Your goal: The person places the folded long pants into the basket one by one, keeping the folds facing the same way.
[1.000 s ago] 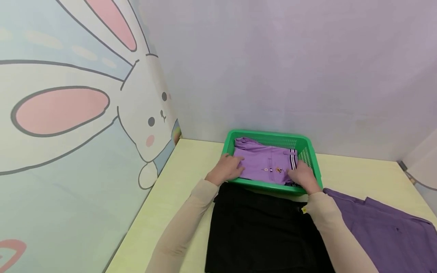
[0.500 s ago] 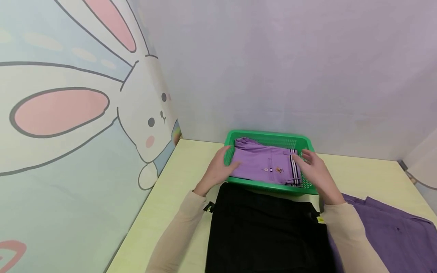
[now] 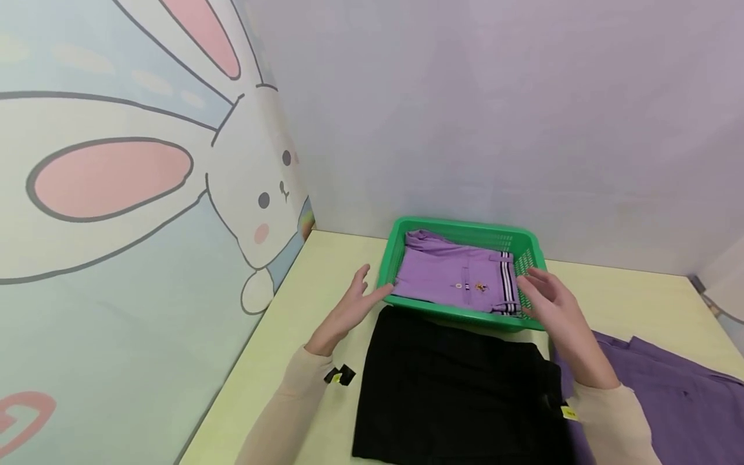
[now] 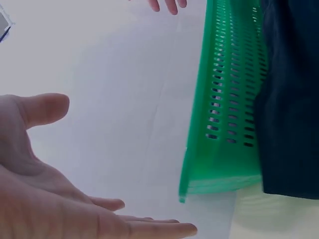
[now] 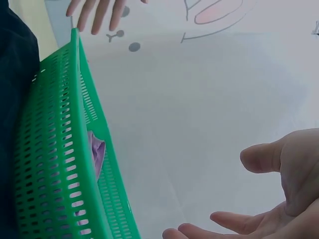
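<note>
Hands flank the green basket (image 3: 465, 316): left hand (image 3: 354, 303) and right hand (image 3: 552, 300) both released, just off its side rims. Folded purple shirt (image 3: 453, 274) lies inside; bare yellow table (image 3: 302, 303) spreads leftward.

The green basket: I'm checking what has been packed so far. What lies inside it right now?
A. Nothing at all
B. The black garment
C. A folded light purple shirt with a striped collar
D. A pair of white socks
C. The head view shows a folded light purple shirt with black-and-white collar stripes inside the green basket; the black garment lies on the table in front of it.
</note>
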### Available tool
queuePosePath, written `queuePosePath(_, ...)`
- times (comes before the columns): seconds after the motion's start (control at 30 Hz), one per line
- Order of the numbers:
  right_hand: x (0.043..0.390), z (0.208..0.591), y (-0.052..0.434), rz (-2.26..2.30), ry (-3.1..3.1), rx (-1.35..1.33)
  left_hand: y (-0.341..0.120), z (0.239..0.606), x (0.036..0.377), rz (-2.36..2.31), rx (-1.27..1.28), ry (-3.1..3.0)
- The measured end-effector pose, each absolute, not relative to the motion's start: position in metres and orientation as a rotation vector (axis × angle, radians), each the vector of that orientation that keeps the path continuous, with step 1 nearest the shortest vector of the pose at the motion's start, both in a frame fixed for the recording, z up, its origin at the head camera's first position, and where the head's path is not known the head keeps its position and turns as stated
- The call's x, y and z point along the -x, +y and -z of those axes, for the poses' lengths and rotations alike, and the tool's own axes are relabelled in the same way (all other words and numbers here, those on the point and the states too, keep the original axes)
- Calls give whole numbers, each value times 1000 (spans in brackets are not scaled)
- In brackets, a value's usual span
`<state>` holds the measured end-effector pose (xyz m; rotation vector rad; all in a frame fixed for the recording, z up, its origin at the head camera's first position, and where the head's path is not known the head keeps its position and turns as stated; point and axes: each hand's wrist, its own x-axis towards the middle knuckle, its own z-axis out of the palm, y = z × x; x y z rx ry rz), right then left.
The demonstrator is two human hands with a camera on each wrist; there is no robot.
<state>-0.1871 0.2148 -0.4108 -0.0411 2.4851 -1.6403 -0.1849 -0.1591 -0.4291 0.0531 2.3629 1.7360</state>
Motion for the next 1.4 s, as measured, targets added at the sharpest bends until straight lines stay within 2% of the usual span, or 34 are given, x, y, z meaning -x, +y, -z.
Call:
queuePosePath(0.3, 160, 432, 234, 1682, 2516, -32, -175, 459, 166, -1707, 19, 2214)
queuePosePath(0.63, 147, 450, 246, 1711, 2429, -115, -181, 483, 151, -1702, 37, 2127)
queuePosePath(0.97, 129, 472, 249, 2256, 2188, -235, -180, 489, 142, -1707, 26, 2069)
queuePosePath(1.23, 125, 483, 254, 1914, 2232, -392, -179, 493, 137, -1713, 35, 2052)
queuePosePath(1.4, 127, 488, 255, 1689, 2162, -391, -180, 495, 134, -1715, 53, 2051)
